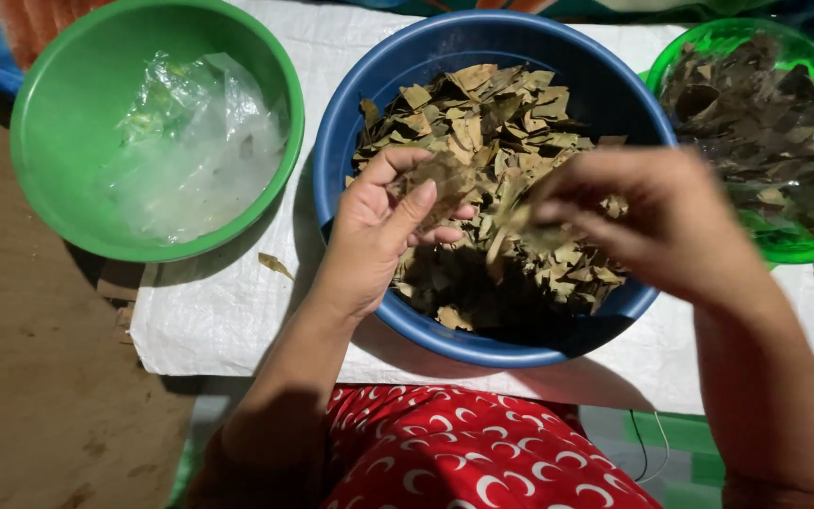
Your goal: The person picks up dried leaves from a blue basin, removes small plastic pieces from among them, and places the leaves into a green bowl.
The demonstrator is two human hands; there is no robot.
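Red cloth patterned with white crescents lies nearest the camera, at the bottom edge, between the person's two forearms. Above it the left hand hovers over the near-left part of the blue bowl, its fingers curled shut on a dry brown leaf, thumb pressing it from below. The right hand is blurred over the bowl's right half; its fingers appear pinched on a leaf scrap, though the blur keeps this from being sure. The bowl is heaped with dry leaves and sits in the middle of a white sack spread on the floor. At the sack's far-left corner stands a green bowl holding crumpled clear plastic. At the far-right corner a clear green bowl holds darker leaves, just beside the blue bowl. A lone leaf bit lies on the sack between the green and blue bowls. Brown floor shows left of the sack.
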